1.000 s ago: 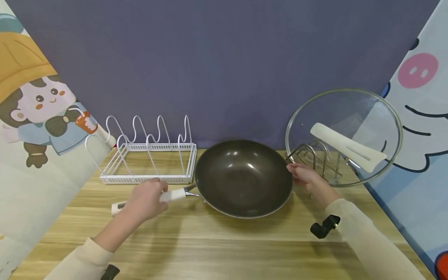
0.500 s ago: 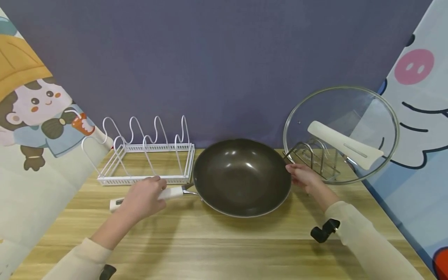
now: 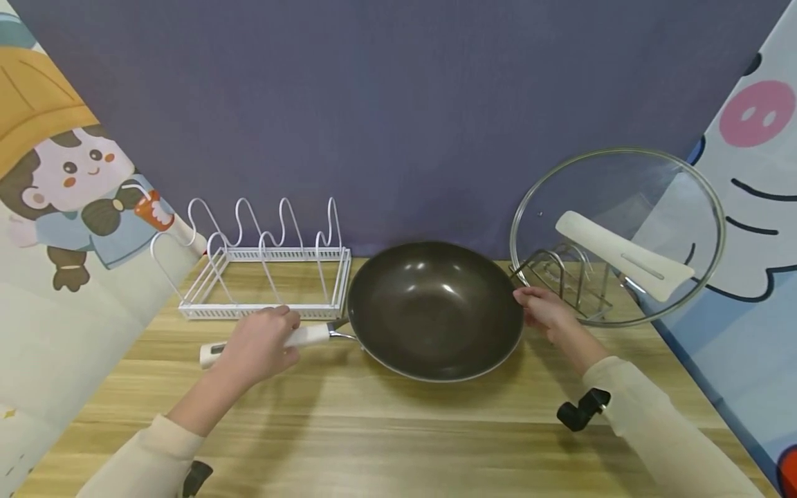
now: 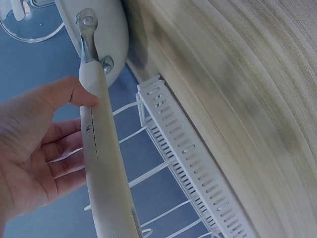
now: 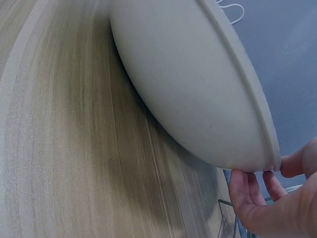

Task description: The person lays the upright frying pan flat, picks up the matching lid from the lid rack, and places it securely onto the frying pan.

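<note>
A wok point(image 3: 436, 315) with a dark inside and a pale outside sits at the middle of the wooden table. My left hand point(image 3: 260, 342) grips its white handle point(image 3: 308, 336), which points left. In the left wrist view the thumb point(image 4: 84, 95) presses one side of the handle while the fingers lie behind it. At the wok's right rim, my right hand point(image 3: 540, 310) pinches the edge. The right wrist view has the fingertips point(image 5: 239, 183) under the pale outer wall point(image 5: 188, 84), with the thumb at the rim.
A white wire rack point(image 3: 261, 311) stands at the back left, just behind the handle. At the back right, a glass lid point(image 3: 623, 180) with a white handle point(image 3: 625, 256) leans upright in a metal stand point(image 3: 582, 283). A dark wall panel point(image 3: 398, 124) closes off the back.
The head view shifts slightly. Both hands keep their hold on the wok, which stays in practically the same place.
</note>
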Motion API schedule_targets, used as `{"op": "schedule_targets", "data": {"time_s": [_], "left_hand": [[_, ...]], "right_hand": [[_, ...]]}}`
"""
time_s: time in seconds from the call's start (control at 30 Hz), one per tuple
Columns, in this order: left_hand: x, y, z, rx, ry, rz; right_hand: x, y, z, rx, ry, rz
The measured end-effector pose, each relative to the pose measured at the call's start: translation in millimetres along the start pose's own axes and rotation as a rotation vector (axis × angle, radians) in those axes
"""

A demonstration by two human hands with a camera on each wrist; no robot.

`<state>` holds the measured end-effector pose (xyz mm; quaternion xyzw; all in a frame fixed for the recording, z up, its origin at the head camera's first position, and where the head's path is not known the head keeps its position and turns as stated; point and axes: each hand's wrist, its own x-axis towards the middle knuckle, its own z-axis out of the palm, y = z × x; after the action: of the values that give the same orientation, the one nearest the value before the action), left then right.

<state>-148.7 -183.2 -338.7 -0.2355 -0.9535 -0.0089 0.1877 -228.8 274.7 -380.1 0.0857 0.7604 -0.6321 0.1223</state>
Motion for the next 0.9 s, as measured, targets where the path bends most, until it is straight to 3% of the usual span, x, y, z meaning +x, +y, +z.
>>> {"op": "schedule_targets", "data": {"time_s": [0.57, 0.9], "left_hand": [[1.9, -0.7, 1.3, -0.016, 0.014, -0.050], [3.9, -7.7, 0.9, -0.066, -0.014, -0.089]], "right_hand": [[-6.4, -0.9, -0.5, -0.032, 0.031, 0.009], [-8.1, 2.9, 1.9, -0.005, 0.031, -0.004]]}}
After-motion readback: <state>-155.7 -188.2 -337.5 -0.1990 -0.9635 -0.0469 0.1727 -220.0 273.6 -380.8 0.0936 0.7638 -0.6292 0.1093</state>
